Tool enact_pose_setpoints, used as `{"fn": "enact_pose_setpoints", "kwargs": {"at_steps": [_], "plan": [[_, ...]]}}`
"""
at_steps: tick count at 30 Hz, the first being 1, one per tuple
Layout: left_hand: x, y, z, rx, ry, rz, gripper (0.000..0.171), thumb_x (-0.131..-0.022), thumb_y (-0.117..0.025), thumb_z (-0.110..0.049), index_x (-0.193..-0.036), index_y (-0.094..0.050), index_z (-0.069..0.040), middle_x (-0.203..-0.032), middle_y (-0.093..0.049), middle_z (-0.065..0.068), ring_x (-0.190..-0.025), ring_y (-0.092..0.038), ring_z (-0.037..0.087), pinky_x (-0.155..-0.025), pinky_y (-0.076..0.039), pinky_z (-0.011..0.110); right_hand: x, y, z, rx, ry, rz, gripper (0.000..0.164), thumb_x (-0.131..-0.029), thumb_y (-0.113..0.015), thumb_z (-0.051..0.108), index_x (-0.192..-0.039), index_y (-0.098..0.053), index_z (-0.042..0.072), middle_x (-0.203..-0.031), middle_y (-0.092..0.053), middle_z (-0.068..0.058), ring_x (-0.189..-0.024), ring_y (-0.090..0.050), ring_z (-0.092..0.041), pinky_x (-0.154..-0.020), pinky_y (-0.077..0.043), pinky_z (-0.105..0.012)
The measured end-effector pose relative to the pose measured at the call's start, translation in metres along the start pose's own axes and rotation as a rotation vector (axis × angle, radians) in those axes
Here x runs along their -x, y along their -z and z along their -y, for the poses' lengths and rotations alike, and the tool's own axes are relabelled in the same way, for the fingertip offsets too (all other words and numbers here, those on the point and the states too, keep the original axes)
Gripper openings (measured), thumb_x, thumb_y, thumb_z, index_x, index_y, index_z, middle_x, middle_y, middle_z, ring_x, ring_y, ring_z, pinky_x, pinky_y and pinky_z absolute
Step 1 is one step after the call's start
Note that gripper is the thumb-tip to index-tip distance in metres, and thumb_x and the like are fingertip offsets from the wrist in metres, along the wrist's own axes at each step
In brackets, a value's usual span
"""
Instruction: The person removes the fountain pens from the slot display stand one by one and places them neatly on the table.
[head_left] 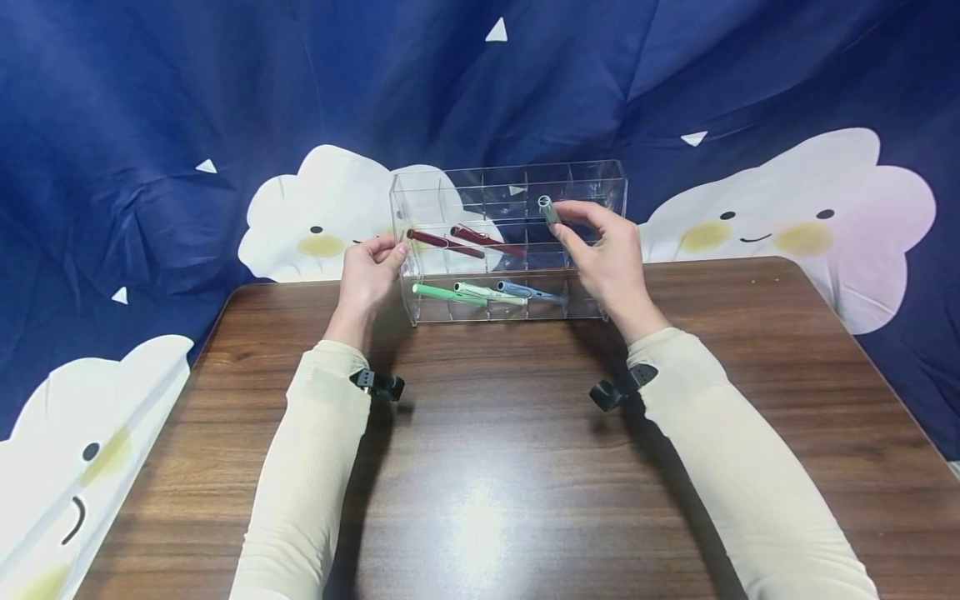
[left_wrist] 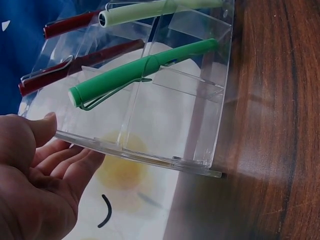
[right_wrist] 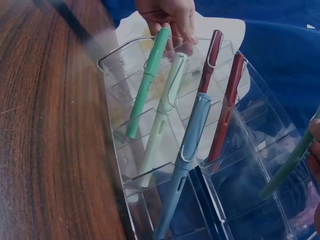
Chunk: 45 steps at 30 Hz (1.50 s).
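A clear divided pen holder (head_left: 487, 319) stands upright at the table's back edge. My left hand (head_left: 367, 275) grips its left side wall, thumb inside and fingers outside in the left wrist view. Above the right part of the holder, my right hand (head_left: 613, 254) pinches a grey-green pen (head_left: 549, 210) between thumb and fingers. That pen (right_wrist: 286, 172) slants over the upper compartments in the right wrist view. The lower row holds a bright green pen (head_left: 442, 292), a pale green pen (head_left: 487, 293) and a blue pen (head_left: 528, 292). Two dark red pens (head_left: 444, 242) lean in the row above.
The brown wooden table (head_left: 480, 450) spreads out in front of the holder, with a bright glare spot. A dark blue curtain (head_left: 405, 75) printed with white clouds hangs behind it. Each wrist carries a small black camera strap (head_left: 378, 385).
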<state>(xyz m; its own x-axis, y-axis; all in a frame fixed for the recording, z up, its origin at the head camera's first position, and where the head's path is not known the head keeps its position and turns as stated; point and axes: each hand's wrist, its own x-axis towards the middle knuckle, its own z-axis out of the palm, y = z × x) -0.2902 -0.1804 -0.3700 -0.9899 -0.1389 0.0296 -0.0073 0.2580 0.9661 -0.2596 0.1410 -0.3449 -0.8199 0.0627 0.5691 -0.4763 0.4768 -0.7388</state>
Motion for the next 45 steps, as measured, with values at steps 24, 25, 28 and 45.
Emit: {"fn": "enact_pose_setpoints", "kwargs": {"at_steps": [24,25,28,45], "plan": [[-0.001,0.001,0.001,-0.01,0.012,-0.005,0.039,-0.107,-0.068,-0.015,-0.141,-0.066,0.005,-0.135,-0.073,0.026,-0.115,-0.073,0.032,-0.083,-0.063,0.02,0.006,0.015,0.018,-0.077,0.047,-0.056,0.026,-0.097,-0.079,0.0,-0.123,-0.078,0.0,-0.12,-0.08,-0.017,-0.104,-0.068,0.005,-0.097,-0.053,-0.016],[-0.001,0.0,0.0,-0.012,0.014,-0.004,0.039,-0.107,-0.069,-0.016,-0.141,-0.066,0.005,-0.135,-0.073,0.026,-0.114,-0.074,0.031,-0.083,-0.062,0.019,0.007,0.016,0.018,-0.082,0.046,-0.055,0.026,-0.096,-0.079,0.0,-0.123,-0.078,0.0,-0.119,-0.08,-0.017,-0.104,-0.068,0.004,-0.097,-0.053,-0.016],[-0.001,0.0,0.0,-0.021,0.012,-0.007,0.04,-0.108,-0.068,-0.016,-0.141,-0.066,0.005,-0.136,-0.072,0.026,-0.115,-0.073,0.03,-0.083,-0.062,0.019,0.008,0.019,0.017,-0.1,0.054,-0.056,0.027,-0.095,-0.08,-0.001,-0.122,-0.078,-0.002,-0.116,-0.08,-0.019,-0.101,-0.067,0.008,-0.094,-0.052,-0.013],[0.001,0.0,-0.002,-0.033,0.025,0.002,0.041,-0.108,-0.068,-0.018,-0.142,-0.066,0.005,-0.137,-0.072,0.026,-0.122,-0.072,0.03,-0.087,-0.062,0.018,0.019,0.035,0.002,-0.019,0.067,-0.076,0.028,-0.092,-0.085,0.001,-0.119,-0.078,-0.003,-0.107,-0.08,-0.022,-0.095,-0.065,0.012,-0.09,-0.048,-0.01]]}}
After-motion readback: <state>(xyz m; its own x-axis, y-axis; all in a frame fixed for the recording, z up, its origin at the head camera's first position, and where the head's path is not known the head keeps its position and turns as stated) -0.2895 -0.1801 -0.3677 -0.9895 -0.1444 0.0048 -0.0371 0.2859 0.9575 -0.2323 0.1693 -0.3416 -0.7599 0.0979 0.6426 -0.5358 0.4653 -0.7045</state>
